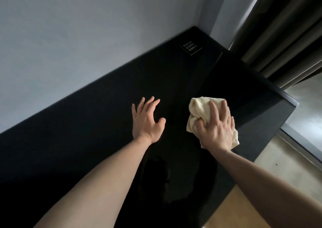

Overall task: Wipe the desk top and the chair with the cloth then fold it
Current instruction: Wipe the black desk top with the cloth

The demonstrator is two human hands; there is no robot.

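Your right hand (pixel 217 126) pressed down on the bunched cloth (pixel 200 113), thumb curled into its folds, on the black desk (pixel 87 140). Your left hand (pixel 146 121), beside it, hovered with fingers spread wide (holding nothing). A small sign (pixel 190 47) lay well beyond both hands.

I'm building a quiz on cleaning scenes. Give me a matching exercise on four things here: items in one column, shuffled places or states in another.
Items:
1. cloth
2. left hand
3. small sign
4. curtain

States:
A. hangs at upper right
B. lies near the desk's far corner
C. bunched under the right hand
D. fingers spread, holding nothing

Pairs: 1-C, 2-D, 3-B, 4-A
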